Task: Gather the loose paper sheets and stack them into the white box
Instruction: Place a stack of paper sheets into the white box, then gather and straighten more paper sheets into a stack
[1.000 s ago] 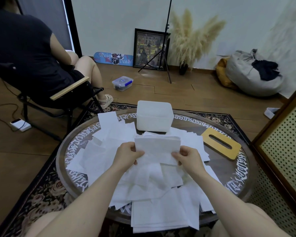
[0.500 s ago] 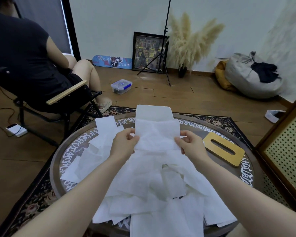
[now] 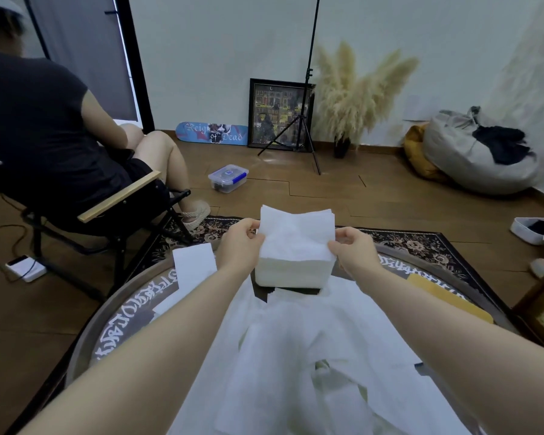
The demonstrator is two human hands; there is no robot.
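Left hand [image 3: 240,243] and right hand [image 3: 355,246] pinch a stack of sheets [image 3: 296,235] by its side edges directly above the white box [image 3: 292,273] at the table's [image 3: 120,309] far edge.

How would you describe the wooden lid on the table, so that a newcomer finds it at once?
Start at the round dark table with white lettering on its rim. On its right side, beyond the right hand and the loose white paper sheets, lies the flat yellow-brown wooden lid. It is the only coloured, rigid piece among white things.

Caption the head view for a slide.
Both hands, left hand and right hand, hold a paper stack over the white box.
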